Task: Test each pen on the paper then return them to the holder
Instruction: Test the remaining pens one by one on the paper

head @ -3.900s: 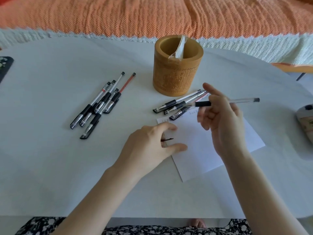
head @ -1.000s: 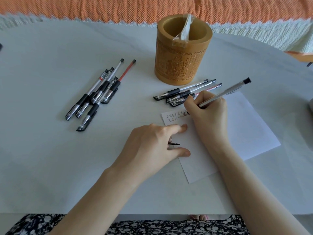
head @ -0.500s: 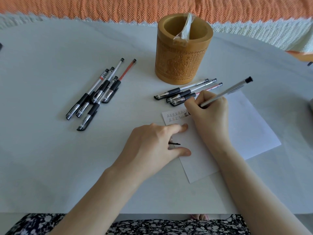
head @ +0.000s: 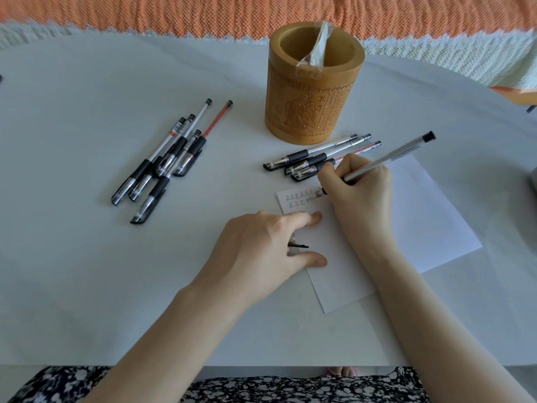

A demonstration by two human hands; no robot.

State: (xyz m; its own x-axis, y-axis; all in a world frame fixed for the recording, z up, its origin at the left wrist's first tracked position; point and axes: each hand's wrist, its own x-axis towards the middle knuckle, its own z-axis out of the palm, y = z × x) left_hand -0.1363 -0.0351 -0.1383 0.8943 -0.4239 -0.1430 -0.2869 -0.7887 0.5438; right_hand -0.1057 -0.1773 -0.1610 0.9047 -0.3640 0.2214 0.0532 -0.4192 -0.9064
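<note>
The pen [head: 389,157] is gripped in the right hand [head: 360,193], its tip on the paper's [head: 421,222] near-left corner among small written marks. The left hand [head: 261,251] presses the sheet's edge with forefinger and thumb spread, and its curled inner fingers hold a black cap [head: 300,245]. Three pens [head: 316,158] lie just beyond the paper, in front of the wooden holder [head: 313,106]. More pens [head: 168,161] lie further left on the table [head: 87,271].
</note>
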